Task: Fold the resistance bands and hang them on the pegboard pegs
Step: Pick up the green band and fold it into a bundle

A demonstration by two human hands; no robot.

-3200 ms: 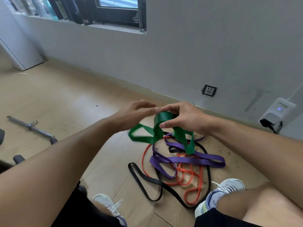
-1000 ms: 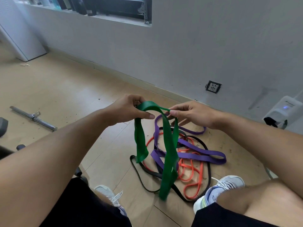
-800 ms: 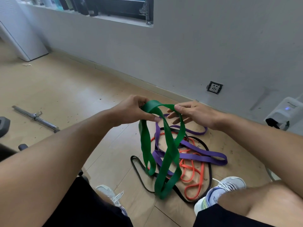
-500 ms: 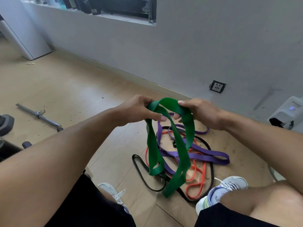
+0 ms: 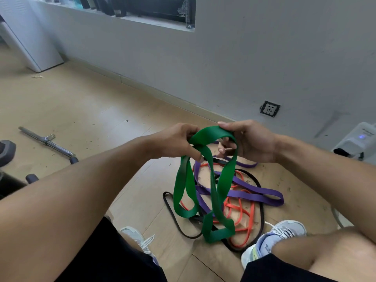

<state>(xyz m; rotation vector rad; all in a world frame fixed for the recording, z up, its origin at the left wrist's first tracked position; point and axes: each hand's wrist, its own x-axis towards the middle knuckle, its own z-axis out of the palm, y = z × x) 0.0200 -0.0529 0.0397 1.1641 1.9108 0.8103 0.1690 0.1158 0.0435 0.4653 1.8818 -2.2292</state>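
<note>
We hold the green band [image 5: 203,180] up over the floor [image 5: 91,102], between our knees and the wall. Our left hand [image 5: 173,141] pinches one side of its top arc with curled fingers and thumb; our right hand [image 5: 248,139] curls over the other side, fingers hooked through the loop. Below the hands it hangs in long, limp loops, the lowest fold reaching down in front of the pile.

We judge the band light, soft and rubbery: it drapes and twists freely, will not keep a fold by itself, and may spring or slip apart if let go. The best hold is at the gathered top, with all layers pinched together, so the loops stay even for a peg.

Four bands are in sight: one green in our hands, and on the floor near our shoes one purple band [image 5: 254,193], one orange band [image 5: 242,214] and one black band [image 5: 177,218], tangled across each other. No pegboard is in view. A metal bar [image 5: 46,141] lies near the floor's left edge.
</note>
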